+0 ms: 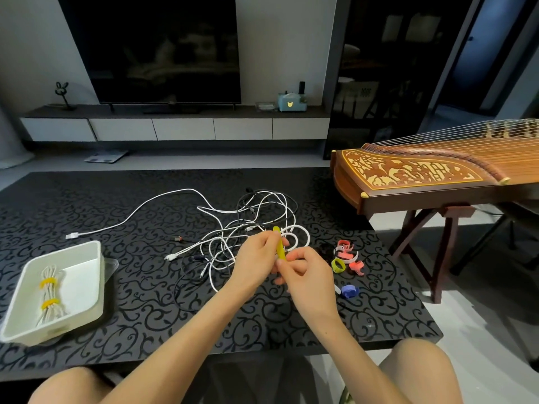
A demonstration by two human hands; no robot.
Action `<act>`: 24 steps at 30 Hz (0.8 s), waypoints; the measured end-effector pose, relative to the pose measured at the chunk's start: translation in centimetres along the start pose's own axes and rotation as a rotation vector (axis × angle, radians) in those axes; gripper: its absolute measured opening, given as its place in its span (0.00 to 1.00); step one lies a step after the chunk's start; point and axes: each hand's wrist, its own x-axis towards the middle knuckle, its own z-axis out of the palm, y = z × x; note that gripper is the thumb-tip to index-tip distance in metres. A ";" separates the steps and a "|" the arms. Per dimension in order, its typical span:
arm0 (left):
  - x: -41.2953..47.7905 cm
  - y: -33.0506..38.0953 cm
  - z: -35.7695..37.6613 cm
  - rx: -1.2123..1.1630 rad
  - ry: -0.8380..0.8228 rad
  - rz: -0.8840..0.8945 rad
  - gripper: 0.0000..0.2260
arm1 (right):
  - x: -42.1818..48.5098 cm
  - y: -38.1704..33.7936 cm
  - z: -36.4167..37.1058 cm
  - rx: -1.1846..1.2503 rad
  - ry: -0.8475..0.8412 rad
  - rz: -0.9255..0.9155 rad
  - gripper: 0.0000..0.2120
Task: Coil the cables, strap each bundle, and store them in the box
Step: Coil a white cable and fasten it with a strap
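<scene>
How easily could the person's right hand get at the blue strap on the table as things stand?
Probably yes: the blue strap lies uncovered close beside the right hand, though its fingers are busy pinching the yellow strap.

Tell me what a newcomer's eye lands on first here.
At the centre of the table, the left hand and right hand both pinch a yellow strap, in front of a tangle of white and black cables. At far left a white box holds one coiled bundle, bound twice in yellow. At right a carved wooden zither stands beside the table, with spare coloured straps lying near it.
</scene>
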 end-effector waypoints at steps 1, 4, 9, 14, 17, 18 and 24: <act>0.0 0.0 0.1 -0.008 0.003 -0.010 0.16 | 0.0 0.1 -0.1 0.010 0.007 0.015 0.06; 0.1 0.2 0.2 -0.044 0.046 -0.034 0.17 | 0.0 0.3 -0.2 0.017 0.046 0.033 0.05; 0.0 1.1 0.1 -0.097 0.037 -0.057 0.16 | 0.2 1.9 -1.4 -0.150 0.072 0.052 0.04; -0.6 1.2 -0.1 -0.189 -0.057 -0.076 0.14 | -0.3 3.0 -1.9 -0.234 0.057 -0.018 0.04; -0.9 1.5 0.2 -0.199 -0.093 -0.038 0.12 | -0.5 3.5 -1.8 -0.326 0.101 -0.009 0.07; -1.0 1.6 0.3 -0.191 -0.097 -0.035 0.12 | -0.6 3.4 -1.8 -0.345 0.125 -0.003 0.07; -1.0 1.4 0.6 -0.001 -0.116 0.062 0.15 | -0.2 3.2 -2.5 -0.078 0.071 0.101 0.07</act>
